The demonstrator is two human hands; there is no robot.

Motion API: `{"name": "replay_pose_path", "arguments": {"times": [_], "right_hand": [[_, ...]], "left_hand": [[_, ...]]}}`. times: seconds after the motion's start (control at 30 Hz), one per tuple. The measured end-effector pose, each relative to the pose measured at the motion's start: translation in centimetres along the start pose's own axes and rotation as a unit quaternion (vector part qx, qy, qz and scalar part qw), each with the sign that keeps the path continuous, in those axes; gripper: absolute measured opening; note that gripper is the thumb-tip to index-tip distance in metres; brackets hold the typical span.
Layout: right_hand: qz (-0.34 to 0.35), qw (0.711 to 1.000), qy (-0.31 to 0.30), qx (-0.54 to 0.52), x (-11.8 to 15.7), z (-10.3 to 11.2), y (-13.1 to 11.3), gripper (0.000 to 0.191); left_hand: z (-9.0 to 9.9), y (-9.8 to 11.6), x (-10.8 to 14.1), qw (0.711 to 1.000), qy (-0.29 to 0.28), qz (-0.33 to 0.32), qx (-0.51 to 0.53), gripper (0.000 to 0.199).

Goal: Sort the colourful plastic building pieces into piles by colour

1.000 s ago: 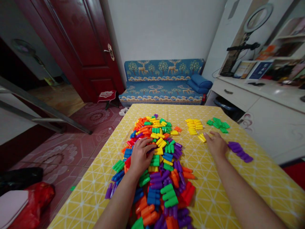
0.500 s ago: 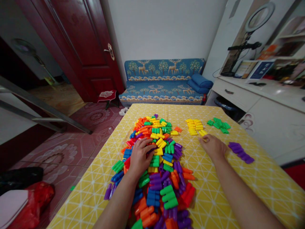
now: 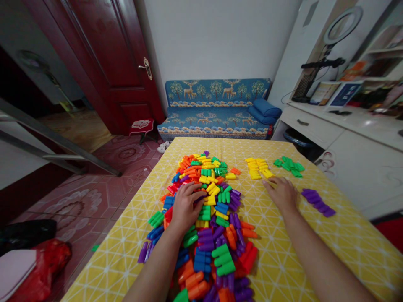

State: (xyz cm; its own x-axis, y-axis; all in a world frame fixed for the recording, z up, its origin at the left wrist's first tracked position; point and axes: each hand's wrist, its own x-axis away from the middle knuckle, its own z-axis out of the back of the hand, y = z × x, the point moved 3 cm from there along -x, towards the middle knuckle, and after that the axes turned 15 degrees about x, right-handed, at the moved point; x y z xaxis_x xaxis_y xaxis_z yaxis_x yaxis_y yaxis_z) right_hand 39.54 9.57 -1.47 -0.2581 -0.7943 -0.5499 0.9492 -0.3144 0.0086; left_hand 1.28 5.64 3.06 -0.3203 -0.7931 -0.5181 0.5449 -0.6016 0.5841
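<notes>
A long heap of plastic building pieces [image 3: 206, 239], in orange, red, blue, purple, green and yellow, runs down the middle of the table. My left hand [image 3: 188, 203] rests on the heap's left side, fingers apart and slightly curled, its fingertips beside a yellow piece [image 3: 210, 200]. To the right, my right hand [image 3: 282, 193] hovers low over the cloth with thumb and fingers apart and nothing between them. Just beyond its fingertips lies a yellow group of pieces [image 3: 257, 166]. A green group [image 3: 289, 165] is farther right, and a purple row [image 3: 317, 202] lies right of the hand.
A yellow cloth with white lines covers the table [image 3: 277, 260]. Behind it stands a blue patterned sofa [image 3: 214, 113]. At right is a white cabinet [image 3: 365, 147] with a ring light [image 3: 343, 25]. A red stool [image 3: 141, 126] stands by the door [image 3: 103, 54].
My right hand has let go of a yellow piece, which now lies at the near right of the yellow group. The hand has drawn back slightly; my left hand has stayed put.
</notes>
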Motion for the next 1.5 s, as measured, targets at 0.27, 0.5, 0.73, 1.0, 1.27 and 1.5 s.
{"name": "replay_pose_path", "arguments": {"times": [0.27, 0.5, 0.73, 1.0, 1.27, 1.5], "right_hand": [[0.042, 0.967, 0.006, -0.250, 0.5, 1.9, -4.5, 0.027], [0.107, 0.943, -0.103, -0.299, -1.5, 2.0, -13.0, 0.038], [0.059, 0.944, -0.137, -0.294, -2.0, 0.4, -14.0, 0.021], [-0.108, 0.941, -0.082, -0.311, 0.2, 1.0, -5.7, 0.028], [-0.063, 0.984, -0.069, -0.154, 2.4, 0.8, -0.3, 0.047], [-0.078, 0.985, -0.015, -0.155, 1.7, 0.1, -1.1, 0.032]], "left_hand": [[0.0, 0.0, 0.0, 1.000, 0.008, 0.004, 0.015, 0.019], [0.1, 0.0, -0.1, 1.000, 0.004, 0.005, 0.017, 0.018], [0.1, 0.0, -0.1, 1.000, 0.003, 0.003, 0.017, 0.018], [0.2, 0.3, -0.2, 1.000, 0.006, 0.003, 0.019, 0.017], [0.1, 0.1, -0.1, 1.000, 0.007, 0.000, 0.011, 0.018], [0.2, 0.2, -0.2, 1.000, 0.005, -0.004, 0.010, 0.018]]}}
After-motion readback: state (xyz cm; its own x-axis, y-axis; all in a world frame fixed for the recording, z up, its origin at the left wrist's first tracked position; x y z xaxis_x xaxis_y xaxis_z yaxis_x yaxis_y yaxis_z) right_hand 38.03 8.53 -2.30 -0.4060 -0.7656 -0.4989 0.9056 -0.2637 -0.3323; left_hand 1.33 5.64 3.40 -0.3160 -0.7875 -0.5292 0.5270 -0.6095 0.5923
